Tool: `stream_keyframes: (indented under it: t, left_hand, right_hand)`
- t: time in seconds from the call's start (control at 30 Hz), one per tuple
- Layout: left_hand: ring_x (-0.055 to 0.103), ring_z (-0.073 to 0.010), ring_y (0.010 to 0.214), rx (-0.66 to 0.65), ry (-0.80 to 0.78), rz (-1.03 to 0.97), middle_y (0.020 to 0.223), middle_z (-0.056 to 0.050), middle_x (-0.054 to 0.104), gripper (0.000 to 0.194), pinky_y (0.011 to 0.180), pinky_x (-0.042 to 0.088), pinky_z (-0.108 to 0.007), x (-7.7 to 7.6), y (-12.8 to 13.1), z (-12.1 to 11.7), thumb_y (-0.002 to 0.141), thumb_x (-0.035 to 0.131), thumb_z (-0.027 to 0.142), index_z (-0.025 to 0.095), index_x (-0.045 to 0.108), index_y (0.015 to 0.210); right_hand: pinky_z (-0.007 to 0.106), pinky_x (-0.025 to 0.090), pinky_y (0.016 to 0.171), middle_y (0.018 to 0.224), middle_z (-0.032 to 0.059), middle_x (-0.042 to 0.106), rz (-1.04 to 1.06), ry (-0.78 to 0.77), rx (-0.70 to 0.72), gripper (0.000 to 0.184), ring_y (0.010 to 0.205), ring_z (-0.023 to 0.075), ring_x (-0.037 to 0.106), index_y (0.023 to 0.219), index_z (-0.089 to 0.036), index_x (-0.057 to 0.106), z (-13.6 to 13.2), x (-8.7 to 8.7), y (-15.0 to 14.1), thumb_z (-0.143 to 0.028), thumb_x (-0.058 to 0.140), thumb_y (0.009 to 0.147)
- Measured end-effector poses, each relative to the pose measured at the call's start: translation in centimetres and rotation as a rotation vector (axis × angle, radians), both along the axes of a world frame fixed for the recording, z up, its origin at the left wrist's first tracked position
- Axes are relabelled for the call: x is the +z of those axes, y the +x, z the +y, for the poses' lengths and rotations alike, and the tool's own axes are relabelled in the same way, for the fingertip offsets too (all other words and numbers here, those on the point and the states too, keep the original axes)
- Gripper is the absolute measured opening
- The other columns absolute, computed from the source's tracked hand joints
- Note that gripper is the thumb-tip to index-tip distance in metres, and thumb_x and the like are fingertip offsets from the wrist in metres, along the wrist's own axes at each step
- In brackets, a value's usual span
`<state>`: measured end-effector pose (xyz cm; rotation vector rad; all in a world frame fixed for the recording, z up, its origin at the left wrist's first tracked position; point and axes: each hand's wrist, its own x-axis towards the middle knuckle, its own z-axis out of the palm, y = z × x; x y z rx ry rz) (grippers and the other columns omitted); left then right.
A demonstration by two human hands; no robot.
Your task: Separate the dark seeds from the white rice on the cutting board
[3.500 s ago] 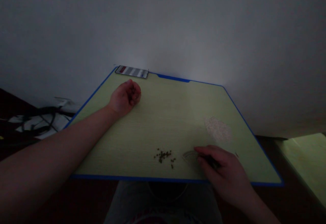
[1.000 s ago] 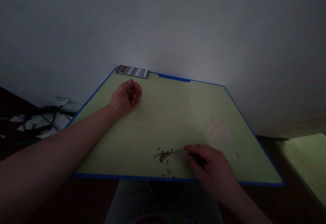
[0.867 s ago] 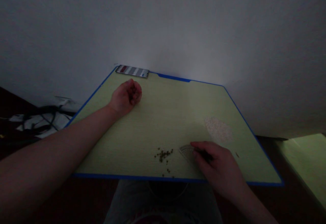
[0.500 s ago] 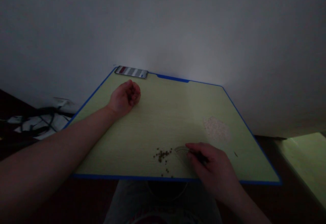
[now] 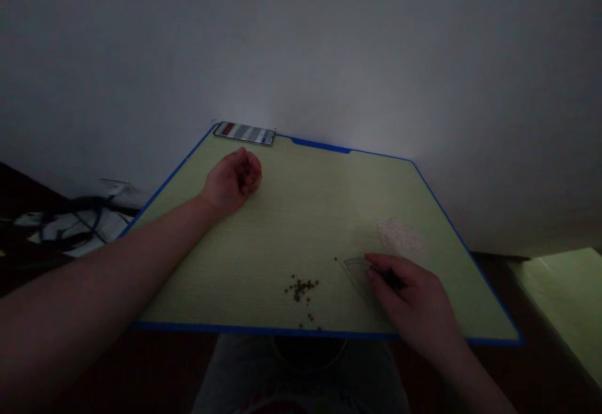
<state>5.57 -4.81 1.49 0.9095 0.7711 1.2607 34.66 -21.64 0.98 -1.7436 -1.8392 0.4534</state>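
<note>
My right hand (image 5: 414,295) pinches a clear plastic protractor (image 5: 358,275) with curved markings, low over the right front of the table. Left of it lies a loose cluster of small brown grains (image 5: 301,288), a few strayed toward the front edge. One single grain (image 5: 335,258) sits apart, just off the protractor's left side. Behind my right hand spreads a patch of pale, rice-like grains (image 5: 399,236), partly covered by that hand. My left hand (image 5: 234,179) rests on the table's left side, its fingers curled into a loose fist with no object visible in it.
A phone (image 5: 245,133) with a lit screen lies at the back left corner. The pale table (image 5: 282,226) has a blue rim and stands against a wall (image 5: 301,50). Dark cables (image 5: 89,213) hang at the left. A dark round container (image 5: 309,351) is between my legs.
My right hand has moved right and slightly back with the protractor, away from the brown cluster. A single grain now shows beside the protractor. My left hand stays put.
</note>
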Motion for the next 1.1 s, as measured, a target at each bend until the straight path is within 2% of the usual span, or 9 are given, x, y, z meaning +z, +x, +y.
stream_keyframes:
  t: [0.23,0.5,0.73,0.83,0.93,1.1]
  left_hand:
    - [0.029,-0.0070,0.034,-0.009,0.039,-0.006,0.042,0.002,0.036,0.045,0.036,0.019,-0.022,-0.2,-0.1,0.0,0.092,0.039,0.041,0.017,0.055,0.058]
    - [0.029,-0.0071,0.036,-0.024,0.044,0.000,0.042,0.002,0.036,0.043,0.036,0.021,-0.021,-0.2,-0.2,0.1,0.088,0.047,0.046,0.017,0.055,0.057]
    - [0.030,-0.0070,0.035,-0.019,0.037,-0.004,0.042,0.002,0.036,0.041,0.036,0.023,-0.021,0.0,-0.2,-0.1,0.090,0.045,0.040,0.017,0.054,0.057]
    - [0.030,-0.0071,0.035,-0.022,0.042,-0.004,0.042,0.002,0.036,0.041,0.036,0.023,-0.021,-0.1,-0.2,0.0,0.090,0.045,0.039,0.017,0.055,0.057]
    - [0.030,-0.0073,0.035,-0.032,0.058,-0.010,0.042,0.002,0.037,0.041,0.036,0.021,-0.021,-0.3,-0.3,0.1,0.089,0.045,0.040,0.017,0.057,0.058]
    - [0.030,-0.0073,0.035,-0.037,0.053,-0.013,0.042,0.002,0.036,0.043,0.036,0.021,-0.021,-0.4,-0.3,0.2,0.091,0.042,0.040,0.017,0.057,0.058]
  right_hand:
    - [0.034,0.059,0.073,0.094,0.0082,0.078,0.011,-0.019,0.051,0.029,0.079,0.0207,0.073,0.103,-0.017,0.075,-0.3,-0.2,-1.1,-0.029,0.054,0.086]
    - [0.036,0.058,0.067,0.087,0.0076,0.078,-0.021,-0.033,-0.108,0.032,0.072,0.0227,0.072,0.101,-0.017,0.075,1.2,-0.8,1.2,-0.035,0.056,0.083]
    - [0.038,0.057,0.067,0.086,0.0085,0.078,-0.058,0.049,-0.213,0.030,0.071,0.0245,0.072,0.096,-0.018,0.075,2.7,-0.4,3.5,-0.038,0.060,0.080]
    - [0.036,0.056,0.067,0.086,0.0086,0.078,-0.018,0.070,-0.176,0.031,0.073,0.0238,0.072,0.099,-0.018,0.075,3.1,0.1,3.1,-0.037,0.060,0.081]
    - [0.034,0.056,0.065,0.082,0.0075,0.077,0.015,0.057,-0.079,0.030,0.069,0.0215,0.071,0.099,-0.018,0.075,3.0,0.5,1.6,-0.034,0.058,0.082]
    - [0.035,0.057,0.064,0.086,0.0084,0.077,-0.026,0.009,0.015,0.031,0.071,0.0213,0.071,0.103,-0.017,0.074,2.9,0.0,-0.7,-0.031,0.054,0.085]
